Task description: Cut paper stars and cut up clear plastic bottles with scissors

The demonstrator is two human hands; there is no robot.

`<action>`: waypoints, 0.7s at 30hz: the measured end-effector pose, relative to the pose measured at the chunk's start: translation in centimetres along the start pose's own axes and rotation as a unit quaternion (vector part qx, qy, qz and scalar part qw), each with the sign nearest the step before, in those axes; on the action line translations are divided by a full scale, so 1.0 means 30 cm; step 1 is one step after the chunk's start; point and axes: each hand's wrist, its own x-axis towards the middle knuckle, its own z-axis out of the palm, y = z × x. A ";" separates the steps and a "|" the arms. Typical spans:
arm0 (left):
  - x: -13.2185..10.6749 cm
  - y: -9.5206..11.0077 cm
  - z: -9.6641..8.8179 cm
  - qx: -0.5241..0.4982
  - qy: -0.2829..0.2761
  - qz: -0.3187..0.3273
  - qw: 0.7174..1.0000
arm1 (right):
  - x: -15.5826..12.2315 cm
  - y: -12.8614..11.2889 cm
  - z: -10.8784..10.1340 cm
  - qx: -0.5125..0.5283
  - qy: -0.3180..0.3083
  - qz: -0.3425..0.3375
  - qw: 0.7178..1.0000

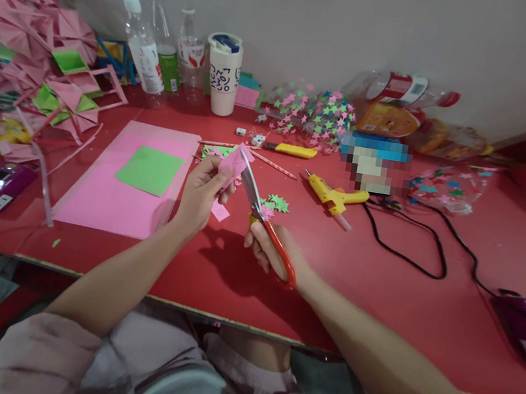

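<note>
A small piece of pink paper (231, 171) is pinched between the fingertips of the left hand (200, 193), above the red surface (334, 280). The right hand (262, 242) curls around scissors (283, 259), blades at the paper. Green stars (279, 204) lie nearby.

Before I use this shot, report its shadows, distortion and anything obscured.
Head view: a soft shadow darkens the red tabletop near the right hand and red-handled scissors; head view: a pixelated block hides what lies beyond the yellow hot glue gun; head view: the white-capped plastic bottle leans outward, probably wide-angle distortion.
</note>
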 end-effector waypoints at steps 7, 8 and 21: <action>-0.002 -0.002 0.003 -0.009 0.002 -0.007 1.000 | -0.006 -0.008 0.011 0.001 0.019 0.000 1.000; -0.002 -0.001 0.003 -0.010 0.001 -0.006 1.000 | -0.007 -0.010 0.011 0.000 0.021 0.002 1.000; 0.004 0.006 0.001 -0.019 0.001 0.002 1.000 | -0.003 -0.018 -0.001 -0.027 0.029 0.006 0.999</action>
